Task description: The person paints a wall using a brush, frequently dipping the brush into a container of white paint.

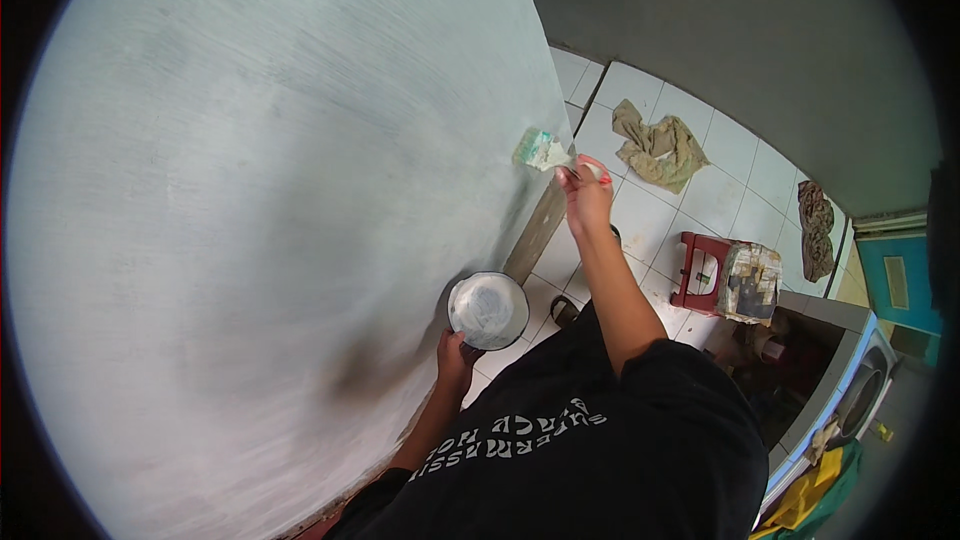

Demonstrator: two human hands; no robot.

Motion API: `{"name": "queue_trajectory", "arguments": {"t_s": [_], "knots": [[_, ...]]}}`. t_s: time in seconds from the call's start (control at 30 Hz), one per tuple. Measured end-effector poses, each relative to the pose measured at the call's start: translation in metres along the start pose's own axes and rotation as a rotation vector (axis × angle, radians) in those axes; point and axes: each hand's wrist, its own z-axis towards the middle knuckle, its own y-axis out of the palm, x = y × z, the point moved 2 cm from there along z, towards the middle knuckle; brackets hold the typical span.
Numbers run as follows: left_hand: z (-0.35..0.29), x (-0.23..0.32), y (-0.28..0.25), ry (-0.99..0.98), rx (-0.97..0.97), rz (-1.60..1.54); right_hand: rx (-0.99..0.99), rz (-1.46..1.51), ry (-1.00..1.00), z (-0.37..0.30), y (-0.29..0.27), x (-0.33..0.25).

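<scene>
My right hand [588, 195] is closed around the handle of a wide paintbrush [542, 150]. White paint coats the brush, with some green on its bristles, which meet the pale wall [270, 170] near its right edge. Lower down, my left hand [455, 358] grips the rim of a round bowl [488, 310] with a dark edge and white paint inside. The bowl is close to the wall. Brush strokes and uneven patches of white show across the wall's surface.
On the white tiled floor lie a tan cloth [660, 147] and a darker crumpled cloth [815, 230]. A red plastic stool [700, 275] with a worn, covered top is at my right, near a tiled counter [840, 312]. A grey wall [740, 40] rises beyond.
</scene>
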Motion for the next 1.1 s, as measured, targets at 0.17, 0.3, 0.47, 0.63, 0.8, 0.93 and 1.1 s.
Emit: {"name": "queue_trajectory", "arguments": {"t_s": [0.17,0.3,0.47,0.63,0.8,0.93,1.1], "knots": [[0.002,-0.002,0.005,-0.002,-0.036,0.012,0.012,0.040,-0.080,0.000,-0.006,-0.030],[0.001,-0.004,0.001,0.001,-0.005,0.042,0.172,-0.079,-0.101,0.058,-0.076,0.033],[-0.002,0.003,0.009,-0.014,0.053,0.092,0.292,-0.317,-0.089,0.100,-0.115,0.078],[-0.007,0.004,0.009,-0.034,0.086,0.061,0.170,-0.321,-0.075,0.049,-0.029,0.042],[0.004,-0.001,0.013,-0.016,-0.020,0.038,-0.013,-0.048,-0.016,-0.014,0.039,-0.040],[0.008,0.000,0.021,0.011,-0.086,0.037,-0.140,0.063,0.011,-0.028,0.029,-0.042],[0.004,-0.004,0.005,0.008,-0.028,-0.005,0.062,0.093,0.137,0.030,-0.064,0.046]]}}
